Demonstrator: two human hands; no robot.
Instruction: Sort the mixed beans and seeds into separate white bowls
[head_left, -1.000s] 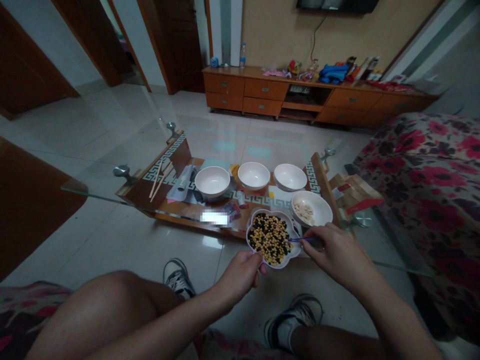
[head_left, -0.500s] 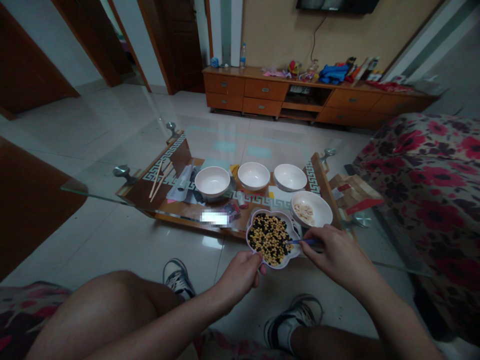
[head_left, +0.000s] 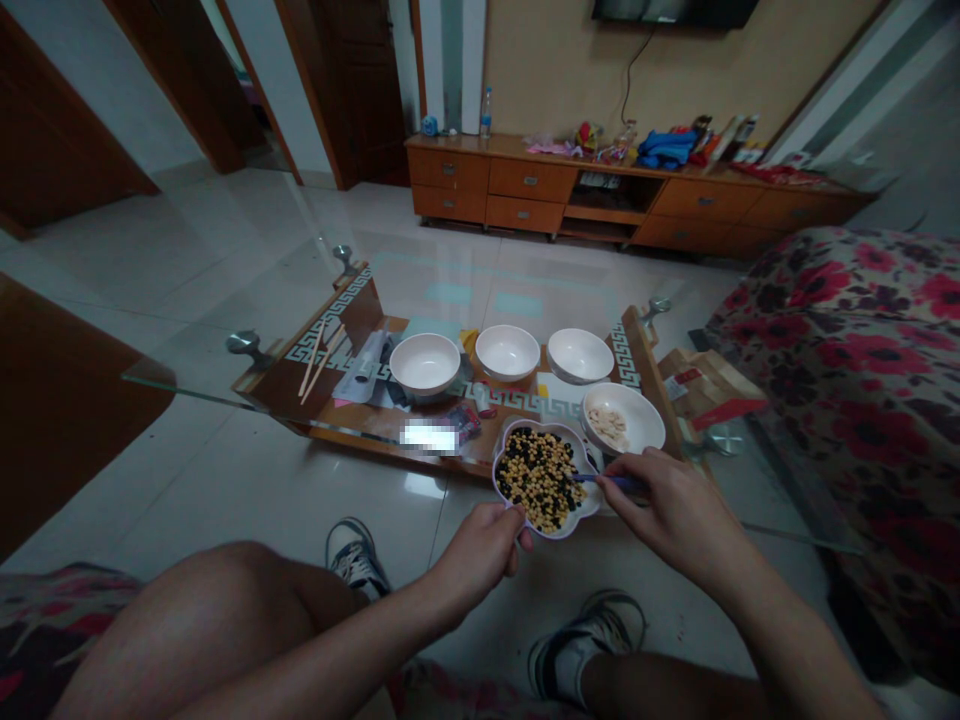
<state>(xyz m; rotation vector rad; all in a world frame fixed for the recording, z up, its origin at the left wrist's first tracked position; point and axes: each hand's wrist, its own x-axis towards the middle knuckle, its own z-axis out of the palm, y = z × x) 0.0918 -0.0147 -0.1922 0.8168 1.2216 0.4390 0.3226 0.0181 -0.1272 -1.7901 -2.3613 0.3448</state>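
Note:
My left hand (head_left: 491, 538) is closed on the near rim of a flower-shaped bowl (head_left: 586, 515), white with a lilac edge. Mixed black and yellow beans (head_left: 541, 478) fill most of it. In my right hand (head_left: 654, 500) is a thin purple utensil (head_left: 622, 484), held in a pinch; its tip lies among the beans at the right, and I cannot make out whether it is a spoon. Just behind the flower-shaped bowl, a round white bowl (head_left: 645, 420) holds pale pieces (head_left: 609, 425) on its left side.
Three more white bowls, left (head_left: 425, 365), middle (head_left: 508, 352) and right (head_left: 580, 355), stand on the glass table (head_left: 210, 370). Chopsticks (head_left: 319, 362) lie at its left. A brown paper bag (head_left: 709, 385) is at the right, near the flowered sofa cover (head_left: 862, 400).
The purple utensil's tip has shifted very slightly among the beans. Both hands and the bowls stay nearly where they were.

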